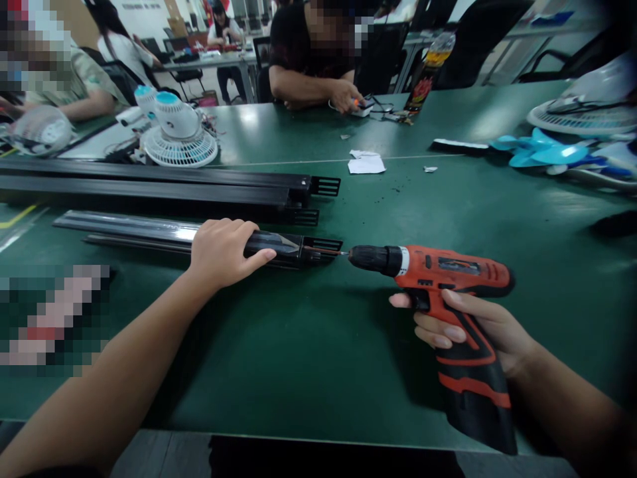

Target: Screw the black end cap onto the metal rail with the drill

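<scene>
My left hand is wrapped over a long black bar that lies across the green table, pressing near its right end. That end has a slotted black bracket. In my right hand is a red and black cordless drill, held by its grip with the index finger by the trigger. The drill points left, and its thin bit reaches to the bar's end at the bracket. Whether the bit is seated in a screw is too small to tell.
More long black bars lie just behind. White fan parts stand at the back left, with blue fan blades at the right. A paper scrap and a bottle are farther back. Across the table, a person handles small parts.
</scene>
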{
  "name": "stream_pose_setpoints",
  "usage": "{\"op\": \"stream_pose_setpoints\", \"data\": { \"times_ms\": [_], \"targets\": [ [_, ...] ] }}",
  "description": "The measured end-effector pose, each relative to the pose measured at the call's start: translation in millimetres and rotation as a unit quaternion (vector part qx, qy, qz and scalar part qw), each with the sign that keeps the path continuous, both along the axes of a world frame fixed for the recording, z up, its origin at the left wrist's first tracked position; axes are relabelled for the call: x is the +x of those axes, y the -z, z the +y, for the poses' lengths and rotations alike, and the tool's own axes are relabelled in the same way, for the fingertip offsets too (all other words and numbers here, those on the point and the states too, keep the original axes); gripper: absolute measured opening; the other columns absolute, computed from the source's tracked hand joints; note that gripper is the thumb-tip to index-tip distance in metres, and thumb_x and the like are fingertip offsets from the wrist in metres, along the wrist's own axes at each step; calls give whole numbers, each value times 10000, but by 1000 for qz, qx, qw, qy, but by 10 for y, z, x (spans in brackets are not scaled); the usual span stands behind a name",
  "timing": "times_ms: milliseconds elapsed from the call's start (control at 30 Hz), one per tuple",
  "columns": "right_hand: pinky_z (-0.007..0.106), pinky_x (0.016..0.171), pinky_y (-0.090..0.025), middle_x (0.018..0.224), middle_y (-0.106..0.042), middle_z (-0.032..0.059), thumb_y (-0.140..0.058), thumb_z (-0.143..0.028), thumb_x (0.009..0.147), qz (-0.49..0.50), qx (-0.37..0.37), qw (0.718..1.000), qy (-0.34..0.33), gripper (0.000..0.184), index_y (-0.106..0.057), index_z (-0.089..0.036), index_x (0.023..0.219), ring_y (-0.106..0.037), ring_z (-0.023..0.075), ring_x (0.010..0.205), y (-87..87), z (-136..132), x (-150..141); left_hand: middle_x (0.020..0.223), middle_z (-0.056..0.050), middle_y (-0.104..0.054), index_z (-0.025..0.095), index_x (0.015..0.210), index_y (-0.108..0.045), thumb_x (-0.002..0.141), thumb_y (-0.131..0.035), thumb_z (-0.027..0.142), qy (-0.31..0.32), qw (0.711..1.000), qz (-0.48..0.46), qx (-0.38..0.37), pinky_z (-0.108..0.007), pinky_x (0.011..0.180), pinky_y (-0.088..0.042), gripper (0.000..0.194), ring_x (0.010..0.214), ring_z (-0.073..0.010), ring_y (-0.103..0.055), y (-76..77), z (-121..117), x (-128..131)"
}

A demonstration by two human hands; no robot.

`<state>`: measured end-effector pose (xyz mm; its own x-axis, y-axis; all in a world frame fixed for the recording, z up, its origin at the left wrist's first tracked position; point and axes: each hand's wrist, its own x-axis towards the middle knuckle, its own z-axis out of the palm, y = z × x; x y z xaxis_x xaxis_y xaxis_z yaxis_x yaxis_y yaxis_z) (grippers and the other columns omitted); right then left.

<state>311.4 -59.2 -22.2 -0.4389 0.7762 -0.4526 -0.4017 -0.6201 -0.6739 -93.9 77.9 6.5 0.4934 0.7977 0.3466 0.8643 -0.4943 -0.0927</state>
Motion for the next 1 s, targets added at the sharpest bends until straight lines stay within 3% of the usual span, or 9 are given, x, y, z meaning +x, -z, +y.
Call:
{"op": "stream_pose_setpoints", "data": {
  "times_ms": [333, 567, 1000],
  "targets": [
    [221, 516, -423, 515, -389, -71, -907, -472, 834, 33, 14, 999, -11, 321, -813, -177, 919, -298, 118, 532, -65, 17, -63, 941, -138, -803, 188, 1087, -790, 995, -329, 826, -6, 1000, -1, -7, -475, 816, -497, 792, 875, -350, -730, -5, -3, 7],
    [232, 516, -443, 527, -400, -78, -897, -488, 848, 37, 25, 999, -15, 322, -786, -191, 903, -232, 121, 530, -73, 17, -74, 952, -139, -805, 189, 1082, -790, 990, -345, 823, -8, 1000, -5, -10, -466, 817, -491, 781, 869, -340, -731, -6, -2, 7],
    [225, 502, -426, 512, -429, -72, -911, -484, 834, 21, 21, 1000, -10, 350, -809, -169, 950, -277, 123, 534, -88, 22, -72, 967, -139, -804, 199, 1089, -792, 985, -378, 795, -16, 1000, -2, -15, -478, 830, -497, 733, 900, -354, -733, -16, -7, 15]
  ]
}}
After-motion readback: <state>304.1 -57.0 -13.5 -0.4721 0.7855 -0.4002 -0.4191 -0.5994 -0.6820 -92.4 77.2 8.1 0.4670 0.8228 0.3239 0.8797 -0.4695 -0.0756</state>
